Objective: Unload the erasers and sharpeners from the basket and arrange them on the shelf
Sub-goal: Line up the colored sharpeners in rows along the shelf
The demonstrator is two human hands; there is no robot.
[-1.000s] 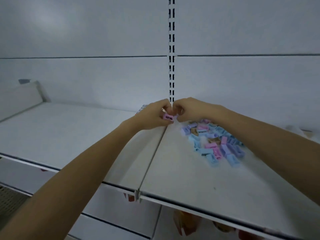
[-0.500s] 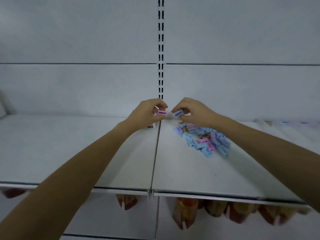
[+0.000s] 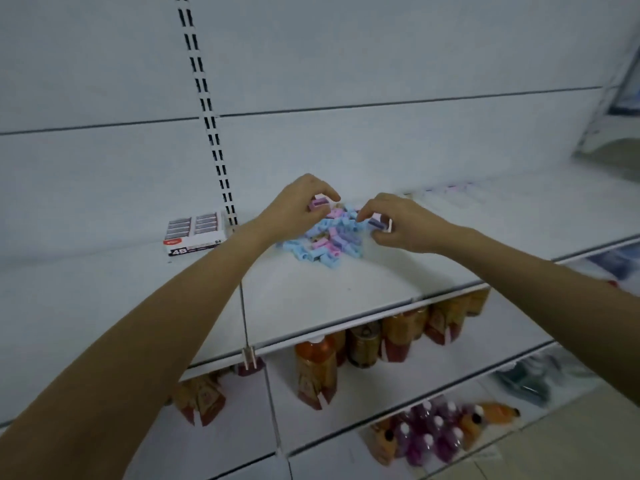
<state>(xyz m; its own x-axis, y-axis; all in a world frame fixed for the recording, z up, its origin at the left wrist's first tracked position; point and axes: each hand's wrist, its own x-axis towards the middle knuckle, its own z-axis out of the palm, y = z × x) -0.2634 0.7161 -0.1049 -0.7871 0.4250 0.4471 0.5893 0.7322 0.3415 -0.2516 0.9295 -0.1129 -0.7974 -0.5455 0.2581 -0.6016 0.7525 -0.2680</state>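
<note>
- Nearest, below the working level: lower white shelves hold orange-brown drink bottles [image 3: 316, 368] and a cluster of purple bottles with white caps [image 3: 429, 438], none of which belong to the task.
- Two bare forearms reach up and forward from the bottom corners toward the white metal shelf [image 3: 346, 299], the surface being stocked.
- A loose heap of small pastel plastic sharpeners [image 3: 325, 240], blue, pink and lilac, lies on the shelf just right of the seam between two shelf panels.
- The left hand [image 3: 298, 207] is above the heap's rear left edge, its grip pinched on a small lilac sharpener [image 3: 317, 204].
- The right hand [image 3: 398, 223] is at the heap's right edge, its grip pinched on a darker purple sharpener [image 3: 377, 222].
- Change: half a second ago both hands were pinching pieces close together by the slotted upright, behind the heap; now they are apart and over the heap itself, and the view has tilted and swung.
- Judgement: the sharpeners are unloaded but unsorted, so arranging has barely begun.
- Farther left, a black-and-white box of erasers marked 4B [image 3: 194, 233] sits by the slotted upright post [image 3: 211, 133], well clear of both hands.
- No basket is in view.
</note>
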